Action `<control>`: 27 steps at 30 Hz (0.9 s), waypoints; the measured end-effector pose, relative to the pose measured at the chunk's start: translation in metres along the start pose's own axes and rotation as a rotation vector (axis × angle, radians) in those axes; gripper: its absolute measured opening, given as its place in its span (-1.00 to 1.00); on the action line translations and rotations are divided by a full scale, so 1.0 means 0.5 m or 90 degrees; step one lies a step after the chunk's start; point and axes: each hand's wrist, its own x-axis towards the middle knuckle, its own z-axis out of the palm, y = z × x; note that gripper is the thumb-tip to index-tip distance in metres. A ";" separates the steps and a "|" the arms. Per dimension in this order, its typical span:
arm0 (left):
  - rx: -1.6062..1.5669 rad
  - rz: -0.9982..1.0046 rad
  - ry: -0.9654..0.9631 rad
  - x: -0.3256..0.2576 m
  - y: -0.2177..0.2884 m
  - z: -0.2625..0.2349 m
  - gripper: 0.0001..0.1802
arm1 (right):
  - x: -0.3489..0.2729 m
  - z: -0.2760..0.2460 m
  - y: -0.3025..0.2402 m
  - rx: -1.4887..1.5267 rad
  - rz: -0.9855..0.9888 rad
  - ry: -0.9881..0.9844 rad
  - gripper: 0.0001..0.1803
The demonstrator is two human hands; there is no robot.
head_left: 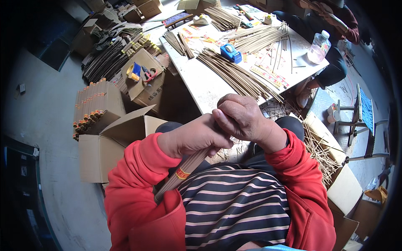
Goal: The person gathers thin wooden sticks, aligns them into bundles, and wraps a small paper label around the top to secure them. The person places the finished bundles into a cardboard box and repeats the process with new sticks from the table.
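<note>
A bundle of thin brown sticks (193,161) slants in front of my striped shirt, its lower end against my left sleeve. A red and yellow paper band (182,173) wraps it part of the way down. My left hand (193,136) is closed around the upper part of this bundle. Over the bundle's top end, my right hand (245,117) is curled into a fist that touches the left hand. What the right fingers grip is hidden. Beyond my hands, loose brown sticks (236,75) lie on the white table (184,69).
The table also bears a blue tape dispenser (231,53) and a plastic bottle (319,48). At left, red-handled scissors (149,74) and a tape roll (134,72) rest on a carton, near stacked banded bundles (90,104). Right: a box of sticks (320,154) and a stool (363,111). Another person (335,21) sits opposite.
</note>
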 end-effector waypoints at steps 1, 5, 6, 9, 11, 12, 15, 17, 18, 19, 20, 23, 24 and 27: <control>-0.050 -0.016 0.004 0.011 -0.015 -0.002 -0.90 | -0.013 0.005 0.007 0.011 0.024 0.004 -0.81; -0.140 -0.005 -0.010 0.051 -0.050 -0.024 -0.88 | -0.038 0.008 0.038 -0.002 0.123 -0.044 -0.77; -0.145 -0.015 -0.007 0.064 -0.058 -0.034 -0.88 | -0.041 0.010 0.049 0.012 0.156 -0.072 -0.76; -0.159 -0.045 0.025 0.085 -0.070 -0.064 -0.77 | -0.032 -0.020 0.115 0.033 0.344 -0.098 -0.79; -0.176 -0.042 0.015 0.095 -0.073 -0.080 -0.75 | -0.047 -0.064 0.229 0.015 0.568 -0.056 -0.81; -0.192 -0.050 0.010 0.099 -0.075 -0.092 -0.74 | -0.061 -0.089 0.289 -0.085 0.611 -0.059 -0.79; -0.229 -0.066 -0.016 0.129 -0.079 -0.127 -0.72 | -0.131 -0.152 0.439 -0.443 0.607 -0.154 -0.71; -0.246 -0.073 -0.025 0.149 -0.087 -0.150 -0.72 | -0.145 -0.157 0.474 -0.506 0.661 -0.250 -0.66; -0.258 -0.075 -0.036 0.159 -0.091 -0.161 -0.73 | -0.154 -0.162 0.489 -0.511 0.673 -0.305 -0.66; -0.267 -0.076 -0.041 0.166 -0.095 -0.170 -0.74 | -0.156 -0.159 0.494 -0.513 0.684 -0.360 -0.66; -0.276 -0.077 -0.046 0.172 -0.099 -0.178 -0.74 | -0.161 -0.159 0.502 -0.497 0.684 -0.345 -0.67; -0.290 -0.075 -0.053 0.191 -0.105 -0.200 -0.75 | -0.173 -0.156 0.516 -0.462 0.668 -0.303 -0.70; -0.293 -0.074 -0.054 0.195 -0.107 -0.205 -0.75 | -0.177 -0.156 0.514 -0.462 0.654 -0.294 -0.71; -0.301 -0.073 -0.069 0.210 -0.103 -0.213 -0.75 | -0.180 -0.166 0.518 -0.413 0.659 -0.262 -0.74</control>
